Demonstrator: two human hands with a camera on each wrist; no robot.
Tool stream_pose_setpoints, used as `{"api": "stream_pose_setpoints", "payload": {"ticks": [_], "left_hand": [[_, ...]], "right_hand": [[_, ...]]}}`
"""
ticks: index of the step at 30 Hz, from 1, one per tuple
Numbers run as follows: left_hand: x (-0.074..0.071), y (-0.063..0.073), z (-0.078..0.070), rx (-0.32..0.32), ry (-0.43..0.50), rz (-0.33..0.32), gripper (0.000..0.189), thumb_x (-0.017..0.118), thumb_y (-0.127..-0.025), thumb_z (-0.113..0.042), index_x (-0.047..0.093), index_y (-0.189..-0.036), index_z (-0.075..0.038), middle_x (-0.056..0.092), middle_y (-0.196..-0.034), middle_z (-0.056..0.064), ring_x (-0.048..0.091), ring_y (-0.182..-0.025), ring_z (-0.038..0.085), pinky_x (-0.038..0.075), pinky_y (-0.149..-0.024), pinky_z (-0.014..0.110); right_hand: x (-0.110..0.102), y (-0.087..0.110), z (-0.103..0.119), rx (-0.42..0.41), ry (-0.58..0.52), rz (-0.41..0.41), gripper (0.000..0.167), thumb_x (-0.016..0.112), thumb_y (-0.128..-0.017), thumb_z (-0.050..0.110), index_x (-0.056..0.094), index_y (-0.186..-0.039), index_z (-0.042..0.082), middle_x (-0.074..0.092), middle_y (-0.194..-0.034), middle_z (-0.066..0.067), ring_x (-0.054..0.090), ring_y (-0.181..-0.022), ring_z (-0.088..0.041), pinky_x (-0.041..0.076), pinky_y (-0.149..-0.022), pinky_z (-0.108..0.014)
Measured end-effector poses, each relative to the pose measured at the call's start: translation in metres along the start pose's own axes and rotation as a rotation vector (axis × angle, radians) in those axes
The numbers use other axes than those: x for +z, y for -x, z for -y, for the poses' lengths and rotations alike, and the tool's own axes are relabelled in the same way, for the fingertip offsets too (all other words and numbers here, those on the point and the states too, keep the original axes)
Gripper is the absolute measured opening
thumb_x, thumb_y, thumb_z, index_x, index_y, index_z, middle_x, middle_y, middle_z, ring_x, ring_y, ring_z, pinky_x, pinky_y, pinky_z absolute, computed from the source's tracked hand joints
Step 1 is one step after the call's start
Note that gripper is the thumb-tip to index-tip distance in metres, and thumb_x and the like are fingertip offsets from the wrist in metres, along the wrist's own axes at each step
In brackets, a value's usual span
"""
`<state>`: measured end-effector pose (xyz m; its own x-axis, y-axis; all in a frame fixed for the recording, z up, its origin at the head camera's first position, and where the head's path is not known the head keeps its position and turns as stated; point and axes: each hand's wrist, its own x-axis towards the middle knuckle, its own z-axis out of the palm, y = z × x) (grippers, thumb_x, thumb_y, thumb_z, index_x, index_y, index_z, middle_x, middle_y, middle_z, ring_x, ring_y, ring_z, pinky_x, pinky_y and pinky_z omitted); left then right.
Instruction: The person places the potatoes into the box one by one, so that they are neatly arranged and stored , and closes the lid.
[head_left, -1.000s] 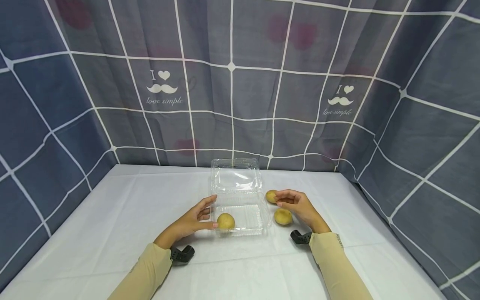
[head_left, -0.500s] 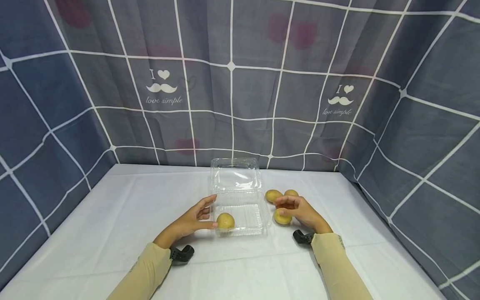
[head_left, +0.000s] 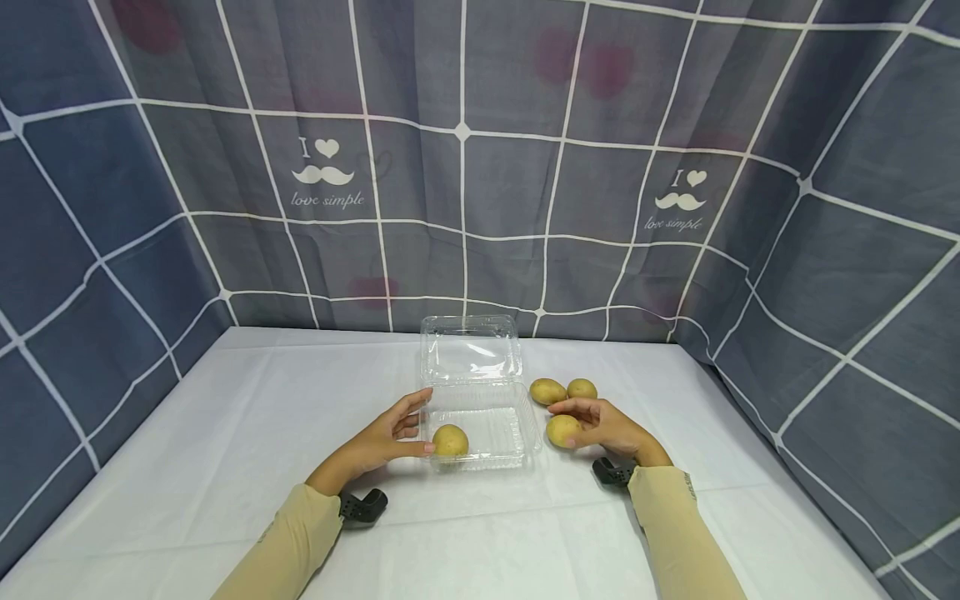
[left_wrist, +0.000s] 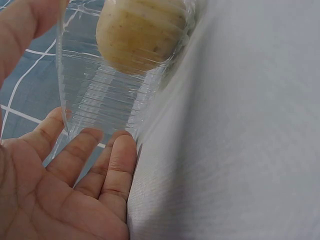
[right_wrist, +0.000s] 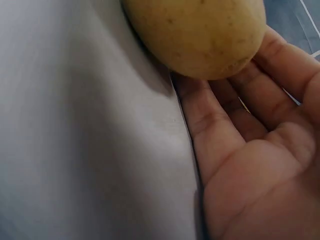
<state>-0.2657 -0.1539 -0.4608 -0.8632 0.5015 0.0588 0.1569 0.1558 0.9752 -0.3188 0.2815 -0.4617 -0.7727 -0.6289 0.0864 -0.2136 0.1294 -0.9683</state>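
A clear plastic clamshell container (head_left: 495,429) stands with its lid (head_left: 471,350) raised at the back. Inside its front left corner sits one potato (head_left: 450,442), seen through the ribbed wall in the left wrist view. My left hand (head_left: 378,442) steadies the container's left side, thumb at the front corner and fingertips (left_wrist: 90,135) against the wall. Right of the container, my right hand (head_left: 611,429) has its thumb and fingers round another potato (head_left: 562,431). In the right wrist view that potato (right_wrist: 200,35) is close over the white cloth, fingers behind it; the thumb is out of sight there.
Two more potatoes, one oval (head_left: 547,392) and one rounder (head_left: 582,389), lie side by side behind the right hand. A white cloth (head_left: 480,533) covers the table. Grey-blue checked curtains (head_left: 510,183) close off the back and both sides.
My right hand has drawn back from the far potatoes to the nearer one, its fingers now round it. The rounder far potato has come into view. The left hand and container have stayed put.
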Motion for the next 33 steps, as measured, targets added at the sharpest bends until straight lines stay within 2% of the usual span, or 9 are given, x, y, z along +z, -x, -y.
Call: {"api": "stream_pose_setpoints", "payload": {"ticks": [6,11,20,26,33], "left_hand": [[0.000,0.000,0.000,0.002,-0.001,0.001,0.103,0.086,-0.094,-0.013,0.018,-0.171,0.002,0.016,-0.175,0.031,0.030,-0.155,0.055,0.031,-0.126,0.065],[-0.001,0.000,0.000,0.002,-0.002,-0.001,0.103,0.086,-0.094,-0.013,0.018,-0.170,0.002,0.016,-0.175,0.032,0.030,-0.155,0.055,0.032,-0.125,0.065],[0.000,-0.001,0.000,-0.005,0.001,-0.004,0.103,0.086,-0.094,-0.013,0.019,-0.171,0.000,0.016,-0.176,0.030,0.030,-0.155,0.054,0.033,-0.125,0.064],[0.000,-0.001,0.000,0.001,0.005,-0.003,0.102,0.085,-0.094,-0.011,0.018,-0.171,0.000,0.016,-0.176,0.030,0.030,-0.156,0.054,0.033,-0.125,0.064],[0.000,0.000,0.001,-0.001,0.002,-0.002,0.102,0.085,-0.095,-0.013,0.018,-0.171,0.000,0.016,-0.176,0.030,0.029,-0.156,0.054,0.033,-0.125,0.064]], "right_hand": [[-0.003,-0.001,-0.001,0.001,-0.002,0.047,0.075,0.092,-0.084,0.002,0.051,-0.141,-0.025,0.056,-0.146,-0.032,0.062,-0.122,-0.004,0.051,-0.104,-0.018],[-0.003,-0.002,-0.001,0.001,0.009,0.054,0.072,0.091,-0.084,0.000,0.052,-0.140,-0.025,0.057,-0.144,-0.032,0.062,-0.119,-0.005,0.052,-0.102,-0.018],[-0.002,-0.002,0.001,0.007,0.048,0.019,0.065,0.089,-0.083,-0.003,0.056,-0.135,-0.025,0.068,-0.131,-0.007,0.064,-0.111,-0.006,0.053,-0.096,-0.017],[-0.002,-0.004,0.005,0.009,0.080,0.005,0.063,0.090,-0.083,-0.001,0.059,-0.134,-0.023,0.069,-0.127,-0.002,0.065,-0.107,-0.007,0.054,-0.094,-0.018],[0.003,-0.005,0.011,-0.027,0.134,-0.036,0.059,0.092,-0.083,0.005,0.065,-0.130,-0.018,0.069,-0.122,0.005,0.066,-0.100,-0.008,0.057,-0.089,-0.020]]}}
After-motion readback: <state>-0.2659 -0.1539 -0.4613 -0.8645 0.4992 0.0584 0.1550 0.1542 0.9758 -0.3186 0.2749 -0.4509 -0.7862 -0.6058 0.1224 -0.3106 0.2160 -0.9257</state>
